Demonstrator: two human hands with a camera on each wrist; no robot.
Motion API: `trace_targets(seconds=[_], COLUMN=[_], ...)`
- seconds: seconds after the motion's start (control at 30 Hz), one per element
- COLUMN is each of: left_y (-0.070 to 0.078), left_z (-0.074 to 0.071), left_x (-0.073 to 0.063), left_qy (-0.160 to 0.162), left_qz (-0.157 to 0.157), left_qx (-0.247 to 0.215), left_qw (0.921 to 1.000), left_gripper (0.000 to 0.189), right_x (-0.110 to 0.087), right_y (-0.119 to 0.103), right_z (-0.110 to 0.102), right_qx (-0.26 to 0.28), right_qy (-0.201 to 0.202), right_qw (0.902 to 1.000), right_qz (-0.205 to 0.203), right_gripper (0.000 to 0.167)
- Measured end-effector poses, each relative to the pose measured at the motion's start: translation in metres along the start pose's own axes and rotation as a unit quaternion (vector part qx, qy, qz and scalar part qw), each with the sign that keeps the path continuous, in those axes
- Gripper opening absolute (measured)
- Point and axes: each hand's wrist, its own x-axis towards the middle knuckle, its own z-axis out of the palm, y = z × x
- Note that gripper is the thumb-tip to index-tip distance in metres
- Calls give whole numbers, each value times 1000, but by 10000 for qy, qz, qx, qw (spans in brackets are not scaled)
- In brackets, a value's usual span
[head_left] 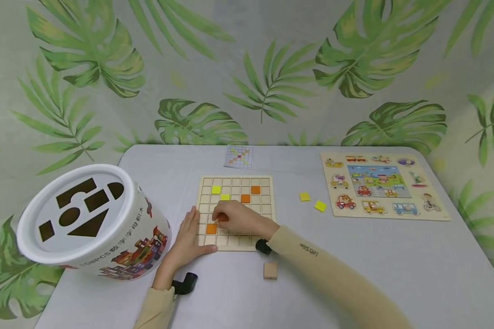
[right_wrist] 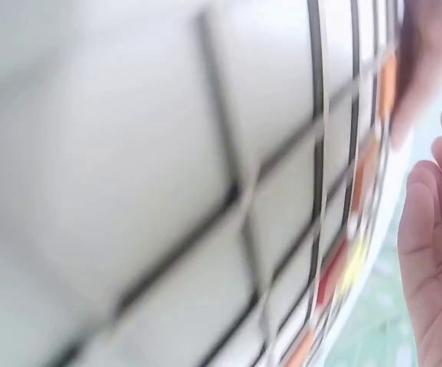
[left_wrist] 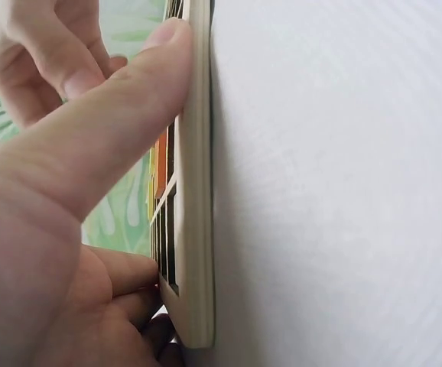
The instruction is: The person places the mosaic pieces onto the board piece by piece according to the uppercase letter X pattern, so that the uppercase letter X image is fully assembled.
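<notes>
A square wooden grid board [head_left: 233,246] lies on the table with orange and yellow tiles in some cells. My left hand [head_left: 188,238] rests along its left side, fingers straight, the thumb against the front edge. Above the board's middle, my right hand [head_left: 240,215] has its fingers bent, right beside an orange tile [right_wrist: 366,174] lying in a cell. I see nothing between those fingers in the right wrist view. A red tile [right_wrist: 332,275] shows there, hidden in the head view by the right hand. Another orange tile [head_left: 211,228] sits near the left hand.
A pattern card [head_left: 250,155] lies behind the board. To the right are two loose yellow tiles [head_left: 304,196] and a picture puzzle [head_left: 337,157]. A large white bucket [head_left: 148,228] stands at left. A small wooden block [head_left: 270,271] lies in front.
</notes>
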Motion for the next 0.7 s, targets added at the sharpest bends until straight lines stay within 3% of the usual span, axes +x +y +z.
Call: trace_targets(seconds=[0.27,0.5,0.7], left_y=[1,1,2], left_z=[3,2,2], left_x=[2,1,2], left_qy=[27,-1,-21], left_qz=[-75,-148,-181], left_qx=[-21,-21,-53], left_qw=[10000,9999,9998], left_gripper=[116,116,117], right_x=[-56,-112,-140], right_y=[52,103,126], right_z=[-46,-81,-93], right_qx=[546,156,68], right_qy=[856,1641,1731], right_qw=[9939,9796,9720], right_qz=[439,1153,1589], right_gripper=[16,18,22])
